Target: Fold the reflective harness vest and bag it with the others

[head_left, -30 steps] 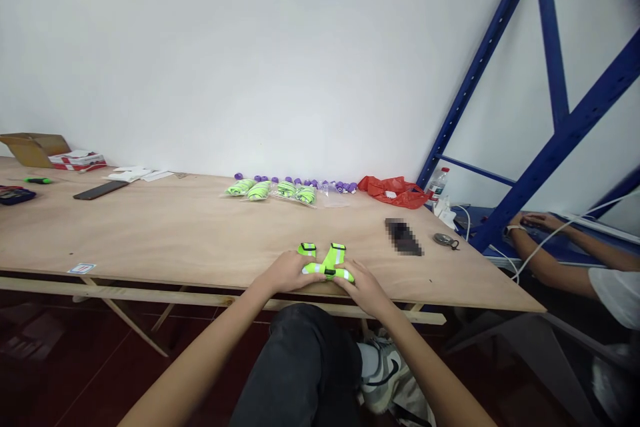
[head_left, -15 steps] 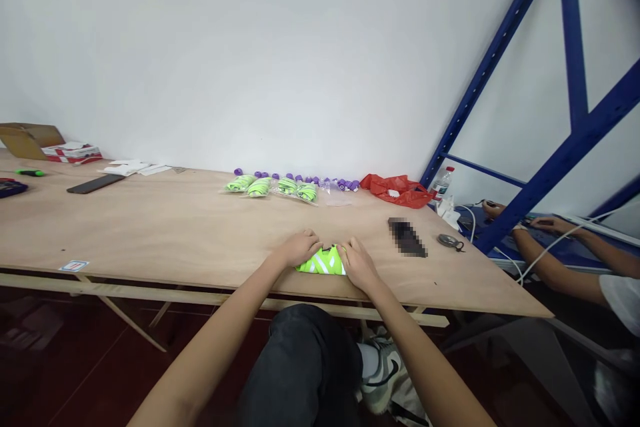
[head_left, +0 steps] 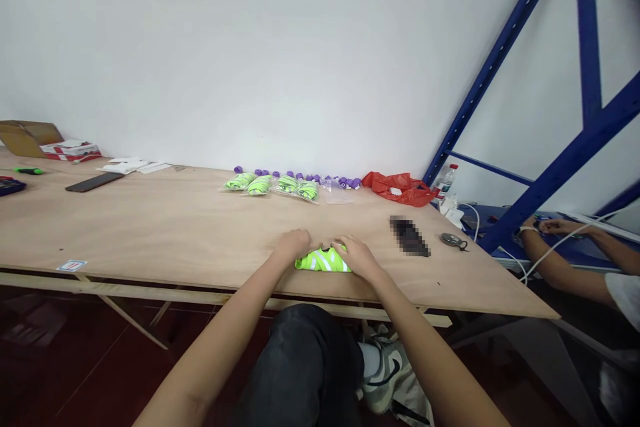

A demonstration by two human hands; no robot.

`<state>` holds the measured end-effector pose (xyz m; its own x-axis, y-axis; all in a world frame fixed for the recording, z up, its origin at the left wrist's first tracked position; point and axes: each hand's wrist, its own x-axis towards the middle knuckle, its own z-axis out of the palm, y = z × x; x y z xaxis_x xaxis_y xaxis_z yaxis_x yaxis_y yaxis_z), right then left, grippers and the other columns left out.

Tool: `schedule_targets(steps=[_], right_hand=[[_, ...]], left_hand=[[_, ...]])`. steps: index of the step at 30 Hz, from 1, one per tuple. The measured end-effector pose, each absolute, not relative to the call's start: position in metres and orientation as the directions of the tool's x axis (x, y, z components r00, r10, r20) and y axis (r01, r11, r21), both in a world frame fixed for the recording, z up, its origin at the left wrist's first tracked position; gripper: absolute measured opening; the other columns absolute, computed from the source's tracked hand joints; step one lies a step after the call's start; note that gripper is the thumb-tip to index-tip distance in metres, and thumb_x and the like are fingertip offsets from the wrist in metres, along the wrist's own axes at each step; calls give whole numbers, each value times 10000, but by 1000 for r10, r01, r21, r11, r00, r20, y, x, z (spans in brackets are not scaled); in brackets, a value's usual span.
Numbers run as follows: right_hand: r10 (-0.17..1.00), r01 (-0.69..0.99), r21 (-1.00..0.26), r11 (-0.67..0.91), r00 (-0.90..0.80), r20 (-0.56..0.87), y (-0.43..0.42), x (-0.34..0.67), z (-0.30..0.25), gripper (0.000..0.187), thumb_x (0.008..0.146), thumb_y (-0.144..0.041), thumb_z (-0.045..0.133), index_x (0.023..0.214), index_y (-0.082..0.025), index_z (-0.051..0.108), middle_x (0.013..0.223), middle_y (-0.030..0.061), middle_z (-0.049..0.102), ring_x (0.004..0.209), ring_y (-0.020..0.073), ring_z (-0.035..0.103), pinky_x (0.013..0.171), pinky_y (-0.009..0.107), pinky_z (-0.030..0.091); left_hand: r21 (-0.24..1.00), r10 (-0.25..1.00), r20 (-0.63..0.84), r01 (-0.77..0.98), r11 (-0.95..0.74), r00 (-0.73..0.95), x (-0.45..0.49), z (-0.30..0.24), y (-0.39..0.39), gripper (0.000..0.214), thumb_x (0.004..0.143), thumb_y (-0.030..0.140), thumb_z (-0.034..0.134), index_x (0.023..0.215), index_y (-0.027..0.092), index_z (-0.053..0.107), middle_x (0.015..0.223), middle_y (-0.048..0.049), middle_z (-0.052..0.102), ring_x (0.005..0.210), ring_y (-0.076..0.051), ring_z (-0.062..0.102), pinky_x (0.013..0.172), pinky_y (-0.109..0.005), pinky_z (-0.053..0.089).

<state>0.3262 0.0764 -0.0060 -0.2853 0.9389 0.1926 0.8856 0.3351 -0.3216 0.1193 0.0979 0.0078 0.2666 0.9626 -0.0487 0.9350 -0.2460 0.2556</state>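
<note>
A neon-green fabric bundle (head_left: pixel 325 261) with white stripes lies folded near the table's front edge. At its left end is my left hand (head_left: pixel 294 245), its fingers curled in against the far side of the cloth. My right hand (head_left: pixel 356 256) covers the right end, fingers bent over the upper edge. The fingertips are partly hidden, and a dark patch shows in the cloth between the hands.
Several green bundles in clear bags (head_left: pixel 259 185) and purple rolls (head_left: pixel 277 174) line the wall. To the right are a red plastic bag (head_left: pixel 407 188), a pixelated dark object (head_left: pixel 410 236) and a round metal object (head_left: pixel 451 240). Another person's forearms (head_left: pixel 560 263) work beyond the blue frame (head_left: pixel 540 187).
My left hand has shifted slightly left on the bundle, its fingers more bunched. More of the fabric's right part shows, and my right hand lies flatter over it. The view has turned slightly.
</note>
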Motion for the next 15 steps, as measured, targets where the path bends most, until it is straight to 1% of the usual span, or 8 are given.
schedule_targets(steps=[4, 7, 9, 11, 15], right_hand=[[950, 915, -270, 299, -261, 169, 85, 314, -4, 340, 999, -379, 463, 965, -189, 743, 1075, 126, 728, 980, 238, 657, 823, 314, 434], [951, 924, -257, 285, -238, 199, 87, 307, -5, 288, 978, -369, 505, 943, -180, 719, 1105, 142, 693, 1004, 241, 627, 829, 317, 415], [948, 920, -271, 283, -226, 222, 87, 306, -7, 223, 960, -344, 537, 968, -176, 683, 1094, 132, 684, 1008, 235, 612, 825, 310, 406], [946, 910, -299, 286, -218, 241, 86, 307, -9, 169, 946, -321, 553, 971, -178, 642, 1034, 110, 691, 967, 222, 611, 796, 298, 402], [938, 878, -371, 302, -203, 282, 85, 310, -13, 106, 924, -303, 555, 888, -203, 562, 915, 60, 683, 851, 191, 606, 715, 271, 391]], left_hand=[[273, 966, -77, 937, -216, 245, 121, 14, 95, 558, 884, 635, 550, 943, 115, 747, 1008, -239, 757, 896, -339, 738, 721, -333, 502], [299, 969, -45, 929, -219, 242, 120, 15, 91, 584, 876, 668, 541, 952, 120, 731, 1027, -236, 752, 900, -337, 733, 716, -329, 494], [323, 972, -20, 921, -217, 235, 120, 14, 88, 576, 870, 667, 548, 973, 124, 711, 1008, -231, 751, 876, -333, 729, 702, -330, 487], [355, 973, 4, 909, -217, 231, 118, 11, 87, 547, 870, 649, 560, 988, 131, 689, 980, -216, 751, 844, -322, 722, 684, -327, 476], [454, 969, 68, 857, -243, 239, 115, 2, 88, 456, 874, 601, 583, 962, 159, 647, 929, -154, 744, 800, -276, 696, 651, -305, 441]])
